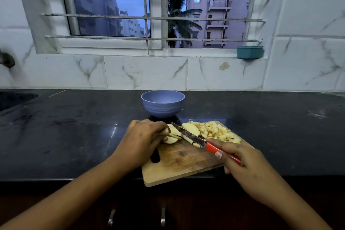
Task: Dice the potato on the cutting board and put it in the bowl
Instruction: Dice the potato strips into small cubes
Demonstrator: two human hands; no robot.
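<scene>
My left hand (143, 136) curls over the potato slices (174, 133) at the board's (179, 164) far left, pinning them. My right hand (248, 164) grips the knife (194, 137) by its red handle, blade across the slices. Dice (218, 132) heap on the board's far right; the bowl (162, 103) sits just beyond.

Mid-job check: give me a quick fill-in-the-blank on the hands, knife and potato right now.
The right hand grips the knife by its ____ handle.
The left hand holds the uncut potato pieces on the cutting board, to the ____ of the blade.
The diced potato is piled on the board, not in the ____.
Missing words: red; left; bowl.
</scene>
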